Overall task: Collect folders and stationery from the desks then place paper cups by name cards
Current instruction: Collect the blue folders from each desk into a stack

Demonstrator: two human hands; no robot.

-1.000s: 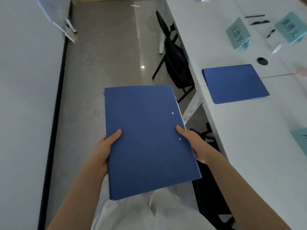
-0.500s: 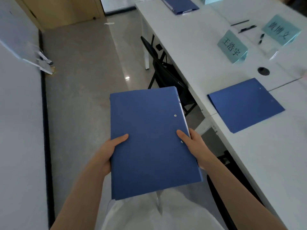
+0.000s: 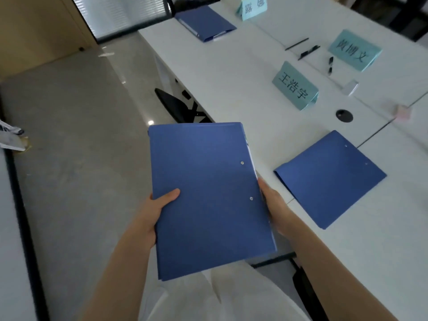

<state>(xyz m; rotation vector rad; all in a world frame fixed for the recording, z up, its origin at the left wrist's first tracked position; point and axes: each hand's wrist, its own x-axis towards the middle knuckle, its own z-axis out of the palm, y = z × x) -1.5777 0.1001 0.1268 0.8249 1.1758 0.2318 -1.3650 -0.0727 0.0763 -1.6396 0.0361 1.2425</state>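
Holding a stack of blue folders (image 3: pixel 208 195) over the floor beside the white desk (image 3: pixel 231 72): left hand (image 3: pixel 150 216) grips the left edge, thumb on the cover; right hand (image 3: pixel 275 207) clasps the right edge, its fingers hidden underneath. Second blue folder (image 3: pixel 328 177) lies flat on the desk just right of the stack. Third folder (image 3: pixel 205 22) lies at the far end. Three teal name cards (image 3: pixel 295 86) stand upright; pens (image 3: pixel 309 51) lie between two of them. Black chair (image 3: pixel 178 105) sits tucked under the desk edge.
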